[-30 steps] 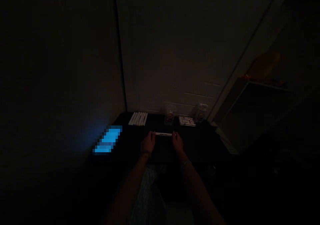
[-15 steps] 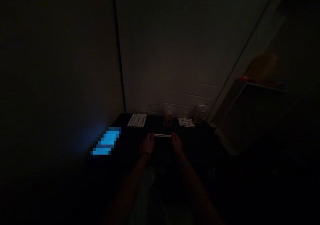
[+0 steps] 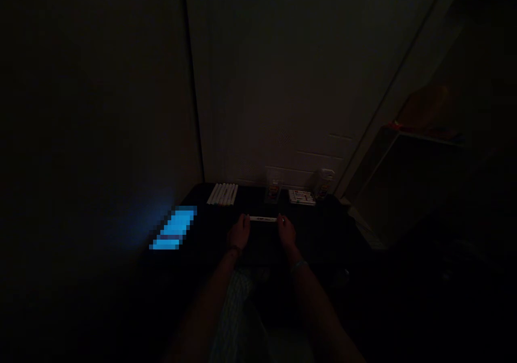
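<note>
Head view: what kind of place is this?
Probably a dim corner indoors, maybe a home drawing spot: a dark table against the wall, a row of markers, and a marker between left hand and right hand.

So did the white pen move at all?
No. The pen stays level between the left hand and right hand, just as far in front of the marker row as before.
</note>
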The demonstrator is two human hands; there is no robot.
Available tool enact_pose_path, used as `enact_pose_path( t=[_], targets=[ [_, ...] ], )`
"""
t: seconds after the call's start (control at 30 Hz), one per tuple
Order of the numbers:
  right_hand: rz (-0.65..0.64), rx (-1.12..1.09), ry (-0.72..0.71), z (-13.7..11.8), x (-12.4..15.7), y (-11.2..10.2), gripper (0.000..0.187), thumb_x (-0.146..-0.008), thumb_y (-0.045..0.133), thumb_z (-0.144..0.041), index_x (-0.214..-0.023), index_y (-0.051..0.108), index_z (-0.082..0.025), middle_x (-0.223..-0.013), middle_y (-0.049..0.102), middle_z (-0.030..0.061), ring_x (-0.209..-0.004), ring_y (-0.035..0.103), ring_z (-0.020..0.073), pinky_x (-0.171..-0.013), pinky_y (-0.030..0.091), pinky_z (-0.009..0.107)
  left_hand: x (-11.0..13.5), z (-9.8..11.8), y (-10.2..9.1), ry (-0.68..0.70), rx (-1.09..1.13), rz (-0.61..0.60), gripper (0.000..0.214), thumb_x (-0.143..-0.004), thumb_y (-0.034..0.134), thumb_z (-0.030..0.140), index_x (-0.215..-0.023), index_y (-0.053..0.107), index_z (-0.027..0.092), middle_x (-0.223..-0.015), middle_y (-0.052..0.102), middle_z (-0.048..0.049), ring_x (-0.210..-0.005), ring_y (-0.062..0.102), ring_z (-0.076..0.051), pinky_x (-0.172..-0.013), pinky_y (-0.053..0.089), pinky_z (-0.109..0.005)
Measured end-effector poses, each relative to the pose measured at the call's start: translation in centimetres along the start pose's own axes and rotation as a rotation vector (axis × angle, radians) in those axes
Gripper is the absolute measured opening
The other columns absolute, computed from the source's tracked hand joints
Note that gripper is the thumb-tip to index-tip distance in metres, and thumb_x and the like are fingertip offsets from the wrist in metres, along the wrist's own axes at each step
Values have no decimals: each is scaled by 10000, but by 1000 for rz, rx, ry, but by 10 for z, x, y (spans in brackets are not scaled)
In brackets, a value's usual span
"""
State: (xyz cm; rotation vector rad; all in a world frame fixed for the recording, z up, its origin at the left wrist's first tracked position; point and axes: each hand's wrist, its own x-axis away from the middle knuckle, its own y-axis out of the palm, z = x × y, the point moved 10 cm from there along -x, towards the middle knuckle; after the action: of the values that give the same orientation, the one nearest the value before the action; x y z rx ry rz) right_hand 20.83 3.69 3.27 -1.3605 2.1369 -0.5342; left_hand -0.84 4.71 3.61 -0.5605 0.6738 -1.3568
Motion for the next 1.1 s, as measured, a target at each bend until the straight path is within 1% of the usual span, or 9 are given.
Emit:
enact_pose_path(
  t=[0.1,0.23,0.33,0.43,0.57,0.77,0.93,1.1],
  targets=[
    [5,-20,33,2,0,-1,498,-799,213,-542,-934,566,-216,-881,600,56,-785,547,170,-672,364,246,0,0,0,-8,-9,4,435,-820,157,498,-1007,454,240,-892,611,-48,-789,563,-150,-616,339,-219],
    [15,-53,52,3,0,-3,515,-791,209,-555,-982,544,-214,-933,586,62,-802,540,172,-680,361,251,-1,-1,2,-10,-33,7,477,-809,137,523,-1032,455,246,-863,624,-50,-764,573,-167,-624,352,-240],
    [-6,-57,23,1,1,-1,498,-794,195,-548,-926,548,-222,-853,594,33,-749,534,155,-635,361,234,-3,-5,4,-39,-40,8,515,-808,119,525,-1076,451,237,-895,624,-66,-774,578,-179,-637,359,-254],
    [-22,-27,7,1,2,0,465,-791,203,-546,-854,544,-236,-761,583,-2,-677,519,136,-576,347,213,-4,-6,5,-26,-32,23,532,-811,100,517,-1106,442,237,-967,607,-73,-813,573,-180,-656,359,-257],
    [-6,4,15,2,2,-1,428,-791,224,-545,-841,528,-248,-759,578,-18,-662,511,123,-560,337,199,-5,-3,5,12,-48,24,528,-808,94,524,-1040,475,242,-919,615,-67,-792,571,-177,-634,351,-250],
    [-27,22,3,-1,1,0,426,-796,227,-539,-834,532,-244,-783,585,-8,-689,525,126,-569,346,197,-3,-2,4,8,-45,7,505,-814,97,514,-942,493,228,-834,617,-52,-715,569,-155,-578,333,-231],
    [-3,32,0,-2,2,-2,451,-794,229,-534,-799,553,-221,-759,588,10,-670,527,129,-564,349,202,-2,-1,2,-9,5,11,472,-825,113,490,-908,496,228,-816,613,-39,-697,561,-133,-577,328,-217],
    [10,16,1,-4,3,-5,471,-780,251,-545,-749,579,-209,-695,591,10,-619,519,133,-542,347,210,0,1,-2,-34,22,23,437,-830,154,470,-917,504,224,-838,609,-44,-743,561,-145,-601,335,-225]
  ],
)
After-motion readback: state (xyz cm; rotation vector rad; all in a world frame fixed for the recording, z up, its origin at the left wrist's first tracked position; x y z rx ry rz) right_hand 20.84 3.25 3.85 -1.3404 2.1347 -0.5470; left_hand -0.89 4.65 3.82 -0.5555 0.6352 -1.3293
